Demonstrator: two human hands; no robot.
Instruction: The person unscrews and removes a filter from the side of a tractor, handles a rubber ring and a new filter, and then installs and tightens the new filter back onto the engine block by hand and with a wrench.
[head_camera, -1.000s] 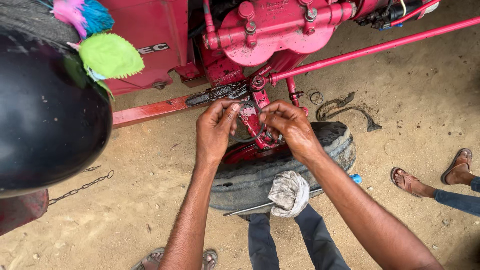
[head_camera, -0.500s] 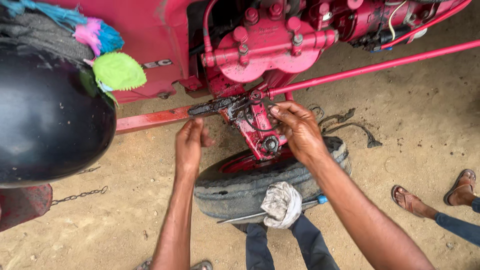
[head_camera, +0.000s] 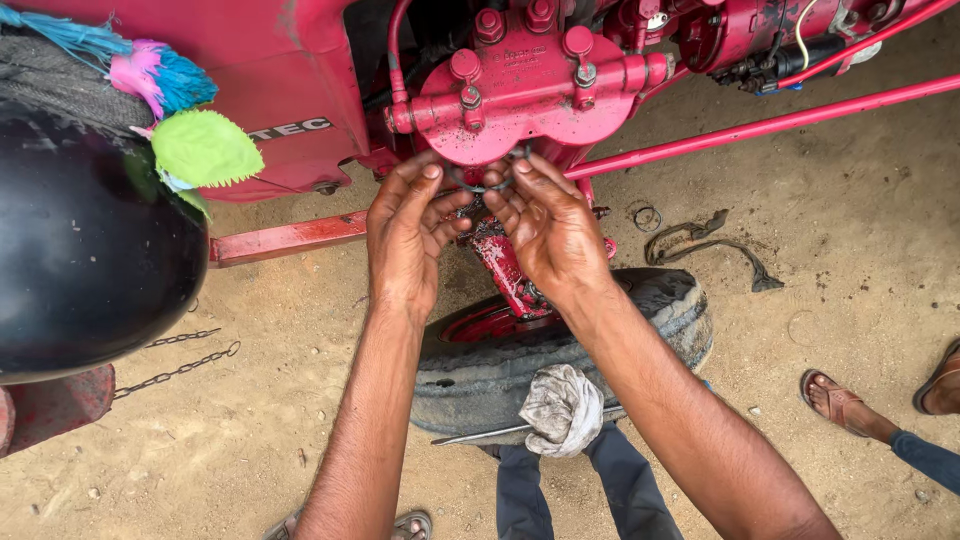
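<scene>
Holding a thin ring between their fingertips, the left hand and right hand sit equally near. It lies flat, directly under the red housing.

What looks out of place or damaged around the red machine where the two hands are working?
A dark, torn gasket-like strip and a small ring lie loose on the sandy ground, right of the right hand. A dirty rag and a thin metal rod rest on the worn tyre. The left hand touches nothing odd.

Sandy dirt floor (pebbly, chain-strewn) in soft daylight
</scene>
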